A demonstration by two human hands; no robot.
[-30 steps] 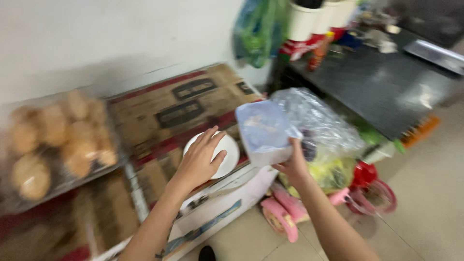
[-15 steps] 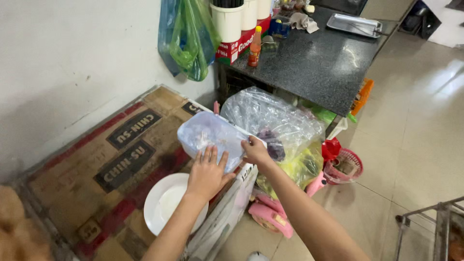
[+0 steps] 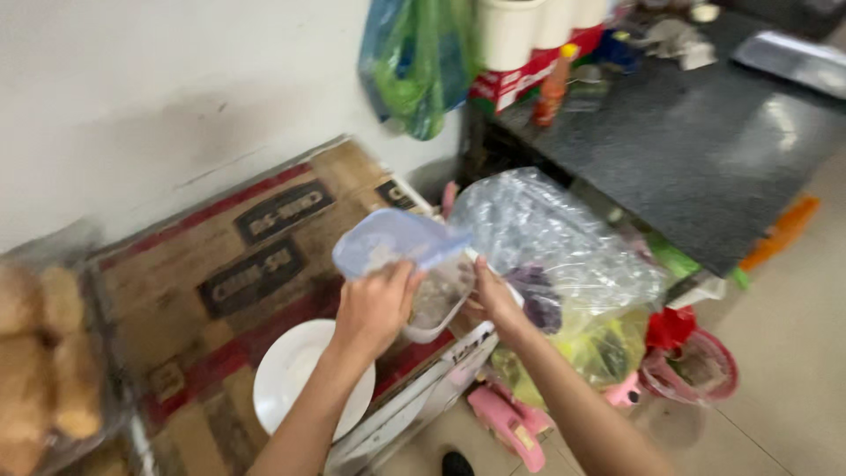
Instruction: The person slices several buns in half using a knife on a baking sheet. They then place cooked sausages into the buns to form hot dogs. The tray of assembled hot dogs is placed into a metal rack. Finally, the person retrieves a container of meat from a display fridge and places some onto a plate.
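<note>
Head cam looking down: both hands meet mid-frame on a clear plastic tub with something greyish inside. Left hand is curled round its near side with the bluish lid lifted above it, right hand grips the far edge. White plate sits lower left on flattened cardboard. Crinkly clear bag just right, dark bench upper right.

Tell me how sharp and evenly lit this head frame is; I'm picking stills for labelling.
Head view: motion blur smears everything, worst on the bread at the left edge; the hands and tub are soft but readable; glare whitens the counter; the wall is evenly lit with faint shadow.
</note>
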